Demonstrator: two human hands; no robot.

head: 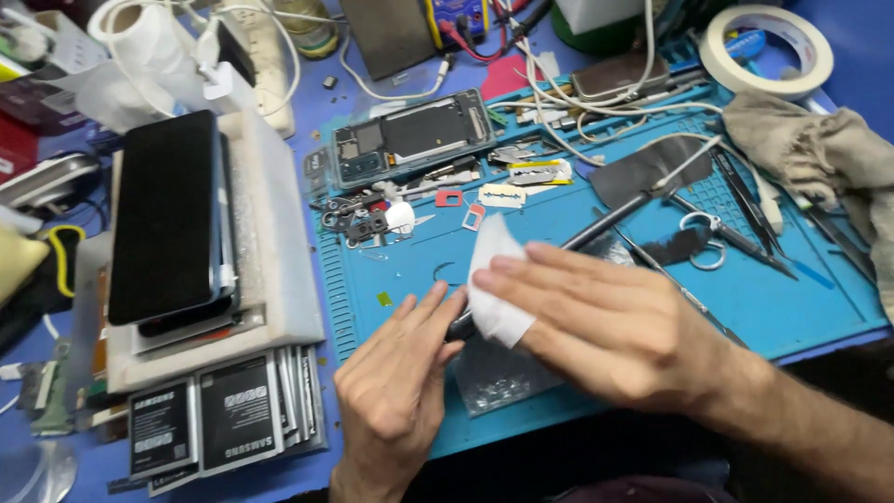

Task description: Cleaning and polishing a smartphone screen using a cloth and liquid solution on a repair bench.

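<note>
My left hand (396, 387) and my right hand (605, 321) meet over the front of a blue work mat (773, 298). The right hand's fingers press a small white wipe (492, 270) against a thin dark tool (605, 221) that runs up and to the right. My left hand pinches the near end of that tool, by the wipe. Under the hands lies a clear plastic bag (494, 382). An opened phone body (414, 138) rests at the mat's far left, with small parts and screws beside it.
A black phone (168, 214) lies on a white foam block (279, 242) at left, with several batteries (233, 414) in front. Scissors (708, 237), tweezers, a grey rag (819, 154), a tape roll (768, 47) and white cables crowd the right and back.
</note>
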